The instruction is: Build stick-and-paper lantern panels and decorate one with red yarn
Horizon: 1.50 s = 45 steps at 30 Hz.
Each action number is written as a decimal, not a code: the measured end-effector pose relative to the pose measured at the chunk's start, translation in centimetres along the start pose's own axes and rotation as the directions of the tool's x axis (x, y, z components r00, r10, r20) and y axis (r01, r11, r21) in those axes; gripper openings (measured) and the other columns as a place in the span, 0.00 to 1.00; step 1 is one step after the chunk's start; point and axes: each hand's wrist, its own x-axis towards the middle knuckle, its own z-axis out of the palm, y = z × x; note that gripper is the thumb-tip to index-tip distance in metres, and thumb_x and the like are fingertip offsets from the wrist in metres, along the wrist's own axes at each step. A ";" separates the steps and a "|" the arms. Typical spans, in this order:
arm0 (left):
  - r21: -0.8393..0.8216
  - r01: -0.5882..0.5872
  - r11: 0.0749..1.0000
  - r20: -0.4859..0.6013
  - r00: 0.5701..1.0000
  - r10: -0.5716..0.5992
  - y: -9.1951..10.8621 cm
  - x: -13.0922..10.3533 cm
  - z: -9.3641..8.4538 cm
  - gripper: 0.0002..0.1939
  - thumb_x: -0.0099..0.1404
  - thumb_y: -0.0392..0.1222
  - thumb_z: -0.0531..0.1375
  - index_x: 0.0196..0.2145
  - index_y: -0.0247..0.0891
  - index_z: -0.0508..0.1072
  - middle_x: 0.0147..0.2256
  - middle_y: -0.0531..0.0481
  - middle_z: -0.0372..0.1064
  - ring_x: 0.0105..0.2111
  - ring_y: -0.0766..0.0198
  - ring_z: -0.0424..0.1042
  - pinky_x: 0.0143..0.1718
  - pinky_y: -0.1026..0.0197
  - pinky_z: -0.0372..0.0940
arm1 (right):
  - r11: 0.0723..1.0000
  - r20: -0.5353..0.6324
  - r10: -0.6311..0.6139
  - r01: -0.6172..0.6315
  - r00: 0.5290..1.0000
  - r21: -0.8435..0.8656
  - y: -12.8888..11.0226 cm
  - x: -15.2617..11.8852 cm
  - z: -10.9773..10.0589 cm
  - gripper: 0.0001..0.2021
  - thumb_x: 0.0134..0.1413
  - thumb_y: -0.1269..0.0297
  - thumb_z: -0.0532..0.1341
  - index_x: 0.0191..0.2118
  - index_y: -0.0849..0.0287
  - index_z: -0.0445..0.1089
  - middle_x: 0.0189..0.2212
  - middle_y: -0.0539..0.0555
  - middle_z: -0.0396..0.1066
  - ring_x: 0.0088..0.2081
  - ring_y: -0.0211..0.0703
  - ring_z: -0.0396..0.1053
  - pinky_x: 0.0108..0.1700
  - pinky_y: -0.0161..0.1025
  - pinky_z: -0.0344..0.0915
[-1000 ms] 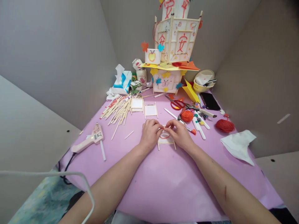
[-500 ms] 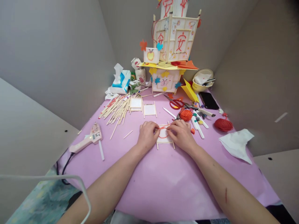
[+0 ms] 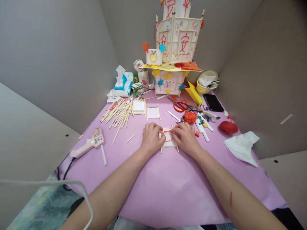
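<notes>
Both hands are over a small stick frame with a white panel [image 3: 170,143], which lies flat on the purple table. My left hand [image 3: 152,136] is at its left side, fingers closed on a red-orange thread [image 3: 169,140]. At the frame's upper right, my right hand [image 3: 186,137] pinches the same thread between thumb and fingers. A curve of the thread hangs over the white panel between the two hands. Just beyond my right hand sits an orange yarn ball [image 3: 190,118]. Two similar stick frames, one on the left [image 3: 139,106] and one beside it [image 3: 153,112], lie farther back.
A decorated paper-and-stick tower [image 3: 177,41] stands at the back. Loose sticks [image 3: 121,111] and a glue gun [image 3: 92,143] lie left. Red scissors [image 3: 180,106], markers [image 3: 201,129], a phone [image 3: 214,103], red yarn [image 3: 228,127] and a tissue [image 3: 242,147] are on the right.
The thread between my fingers has shifted slightly over the panel, and its loop now hangs more toward my right hand. Both hands stay nearly in place. The whole view has moved a little.
</notes>
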 end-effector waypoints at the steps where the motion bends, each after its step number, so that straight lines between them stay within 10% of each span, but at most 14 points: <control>1: -0.002 0.002 1.000 0.005 1.000 -0.002 0.0 0.1 0.0 0.09 0.60 0.39 0.60 0.40 0.41 0.74 0.42 0.46 0.66 0.46 0.53 0.62 0.47 0.52 0.59 | 1.000 -0.001 0.004 -0.004 1.000 0.003 0.0 0.0 0.0 0.07 0.60 0.65 0.59 0.38 0.52 0.76 0.38 0.53 0.70 0.44 0.48 0.62 0.44 0.47 0.51; 45: 0.019 -0.010 1.000 0.053 0.999 0.009 0.4 1.6 1.4 0.04 0.61 0.37 0.61 0.33 0.43 0.77 0.41 0.46 0.68 0.46 0.52 0.62 0.43 0.51 0.58 | 0.993 -0.021 0.072 -0.069 0.997 0.094 0.4 -0.1 -0.4 0.07 0.59 0.66 0.59 0.38 0.53 0.75 0.38 0.53 0.72 0.45 0.48 0.64 0.44 0.47 0.52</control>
